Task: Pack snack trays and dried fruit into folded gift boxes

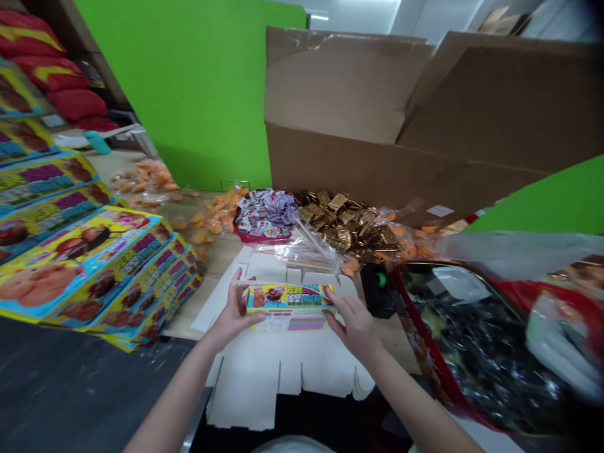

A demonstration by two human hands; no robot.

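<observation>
Left hand (234,313) and right hand (355,327) both grip a flat carton blank (283,371) by its yellow panel (289,297), lettering too blurry to read tbh.

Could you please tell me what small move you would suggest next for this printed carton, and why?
I'd probably crease the yellow printed panel firmly along its fold, since the left hand and right hand are holding its two ends, while the white tabbed flaps appear to lie flat and unfolded.
</observation>
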